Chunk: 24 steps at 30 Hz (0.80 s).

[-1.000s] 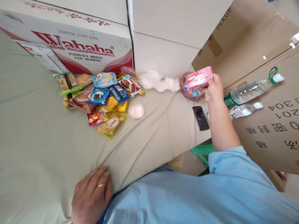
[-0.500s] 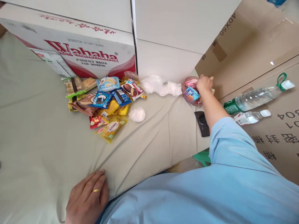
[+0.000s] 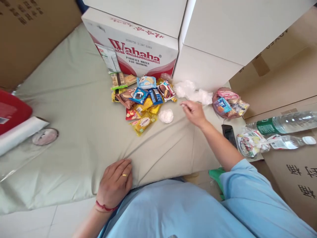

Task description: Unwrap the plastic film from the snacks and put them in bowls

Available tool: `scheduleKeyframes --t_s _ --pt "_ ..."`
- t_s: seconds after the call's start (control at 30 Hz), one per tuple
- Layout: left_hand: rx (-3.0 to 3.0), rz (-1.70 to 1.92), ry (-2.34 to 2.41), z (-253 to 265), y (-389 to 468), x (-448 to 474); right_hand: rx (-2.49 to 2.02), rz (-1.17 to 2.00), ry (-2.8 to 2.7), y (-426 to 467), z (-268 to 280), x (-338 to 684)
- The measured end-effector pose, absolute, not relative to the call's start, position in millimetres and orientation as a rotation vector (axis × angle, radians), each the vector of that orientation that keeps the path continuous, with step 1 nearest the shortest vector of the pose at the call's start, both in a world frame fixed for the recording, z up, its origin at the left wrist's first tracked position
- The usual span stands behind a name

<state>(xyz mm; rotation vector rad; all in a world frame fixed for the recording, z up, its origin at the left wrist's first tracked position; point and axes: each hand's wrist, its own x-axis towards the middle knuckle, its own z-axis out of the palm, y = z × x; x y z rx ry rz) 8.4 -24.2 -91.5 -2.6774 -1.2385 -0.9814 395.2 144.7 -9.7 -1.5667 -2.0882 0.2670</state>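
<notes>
My left hand (image 3: 116, 180) lies flat on the cloth-covered surface near my body, holding nothing. My right hand (image 3: 194, 113) hovers over the cloth with its fingers curled in, and nothing shows in them. Just left of it sits a crumpled white ball (image 3: 165, 116). Beyond that lies a pile of wrapped snacks, among them a yellow packet (image 3: 143, 123), a blue packet (image 3: 139, 96) and a red-and-white packet (image 3: 166, 90). To the right of my hand stands a clear pinkish bowl (image 3: 218, 110) filled with wrapped snacks.
Crumpled clear plastic (image 3: 193, 92) lies before the white boxes (image 3: 208, 66). A Wahaha carton (image 3: 138, 49) stands behind the pile. A black phone (image 3: 229, 135), a knotted plastic bag (image 3: 250, 143) and bottles (image 3: 288, 142) are at right; a red container (image 3: 12, 110) is at far left.
My right hand has left the bowl and moved left, towards the snack pile. The view has swung left. My left hand stays resting on the cloth.
</notes>
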Motion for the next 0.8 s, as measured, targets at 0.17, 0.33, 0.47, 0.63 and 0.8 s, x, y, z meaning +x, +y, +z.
scheduleKeyframes --t_s 0.17,0.33,0.47,0.63,0.8 --pt "-2.714 -1.335 -1.53 -79 -29 8 -1.97 0.417 -2.075 138 -46 308" --pt "-2.675 -1.728 -2.137 -50 -17 31 -1.808 0.605 -1.783 124 -59 316" --pt "-2.991 -1.921 -2.572 -41 26 88 -1.569 0.697 -1.526 82 -55 321" --pt "-3.143 -2.07 -2.447 -63 76 153 -1.515 0.669 -1.523 36 -45 315" --pt "-3.326 -2.11 -2.215 -77 78 149 -1.495 0.985 -1.048 21 -50 334"
